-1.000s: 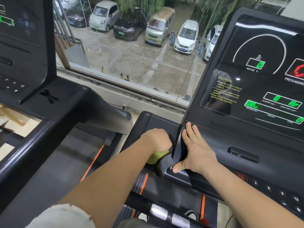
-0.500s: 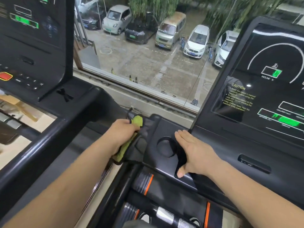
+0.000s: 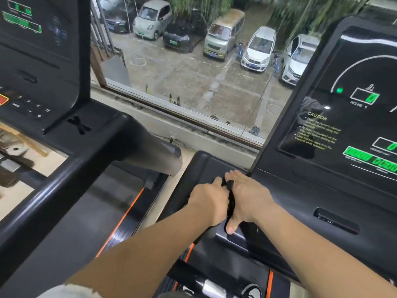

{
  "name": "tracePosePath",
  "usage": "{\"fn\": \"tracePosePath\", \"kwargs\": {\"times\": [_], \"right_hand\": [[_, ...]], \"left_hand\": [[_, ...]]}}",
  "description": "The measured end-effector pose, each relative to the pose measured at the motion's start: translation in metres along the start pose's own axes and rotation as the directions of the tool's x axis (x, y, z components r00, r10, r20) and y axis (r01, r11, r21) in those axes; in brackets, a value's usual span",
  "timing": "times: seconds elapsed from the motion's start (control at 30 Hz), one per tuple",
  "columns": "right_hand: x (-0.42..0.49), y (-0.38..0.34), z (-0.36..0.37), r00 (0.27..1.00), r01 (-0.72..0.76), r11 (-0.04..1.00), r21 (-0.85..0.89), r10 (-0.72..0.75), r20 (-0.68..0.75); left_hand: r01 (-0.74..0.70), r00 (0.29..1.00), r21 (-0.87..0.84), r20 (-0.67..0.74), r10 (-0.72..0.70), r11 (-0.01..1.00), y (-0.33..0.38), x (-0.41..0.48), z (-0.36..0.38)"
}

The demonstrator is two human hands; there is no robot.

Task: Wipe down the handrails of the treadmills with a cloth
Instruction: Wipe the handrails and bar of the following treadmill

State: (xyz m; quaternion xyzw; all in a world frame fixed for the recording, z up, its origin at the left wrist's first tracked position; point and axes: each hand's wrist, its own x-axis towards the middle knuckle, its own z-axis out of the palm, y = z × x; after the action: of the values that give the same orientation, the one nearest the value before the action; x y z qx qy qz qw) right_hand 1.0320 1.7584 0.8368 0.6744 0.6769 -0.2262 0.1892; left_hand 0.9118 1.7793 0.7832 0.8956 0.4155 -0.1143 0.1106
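Head view, finding one: your left hand (image 3: 207, 201) lies knuckles-up on the left end of the console shelf (image 3: 200, 166), with its fingers curled down over the cloth (image 3: 228, 203). Only a thin green sliver of the cloth shows, at the hand's inner side. The rest is hidden under the palm, so the hold is judged rather than fully seen. Your right hand (image 3: 250, 196) holds nothing. Its fingers are straight and together, the palm is flat on the shelf just beside the left hand, and the thumb points toward the shelf's near edge.

Finding two, handling: the cloth looks small, light and limp. It will likely bunch and creep out from under a flat palm, so keep it wadded, with your fingers hooked over its leading fold. The shelf is hard, glossy black moulding, fixed and stiff. Expect the cloth to slide easily and to need firm downward pressure.

Finding three, rails: below the shelf's near edge runs a grip bar (image 3: 211, 286) with a chrome patch and orange bands. The neighbouring handrail (image 3: 55, 188) rises toward its own console at the left. Both appear rigid, round and slick. Wrap the cloth around the bar and close your thumb beneath it rather than pressing from above. Keep the cloth off the lit display panel (image 3: 343, 117).
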Motion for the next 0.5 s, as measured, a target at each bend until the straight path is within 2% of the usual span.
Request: {"fn": "tracePosePath", "kwargs": {"times": [0.07,0.17,0.27,0.33,0.43,0.5], "right_hand": [[-0.002,-0.001,-0.001,1.0,-0.007,1.0,0.001,0.007,0.011],[-0.005,-0.002,-0.002,1.0,-0.001,1.0,-0.003,0.001,0.018],[-0.009,-0.004,-0.002,1.0,-0.019,1.0,0.013,0.019,0.001],[-0.011,-0.007,-0.003,1.0,-0.025,1.0,-0.008,0.025,0.012],[-0.006,-0.012,-0.004,0.998,0.0,0.999,-0.035,0.002,0.056],[-0.001,-0.017,-0.005,0.999,-0.01,0.998,0.054,0.007,0.052]], "left_hand": [[0.062,0.998,-0.04,0.008,-0.062,0.997,0.005,-0.001,-0.006],[0.169,0.984,-0.21,-0.027,-0.179,0.963,0.011,-0.019,0.0],[0.135,0.973,-0.245,-0.149,-0.175,0.96,0.018,-0.053,0.01],[0.122,0.968,-0.307,-0.172,-0.181,0.944,0.015,-0.076,0.01],[0.176,0.954,-0.455,-0.139,-0.265,0.873,-0.011,-0.105,0.007],[0.252,0.909,-0.561,-0.141,-0.391,0.788,-0.043,-0.116,0.001]]}}
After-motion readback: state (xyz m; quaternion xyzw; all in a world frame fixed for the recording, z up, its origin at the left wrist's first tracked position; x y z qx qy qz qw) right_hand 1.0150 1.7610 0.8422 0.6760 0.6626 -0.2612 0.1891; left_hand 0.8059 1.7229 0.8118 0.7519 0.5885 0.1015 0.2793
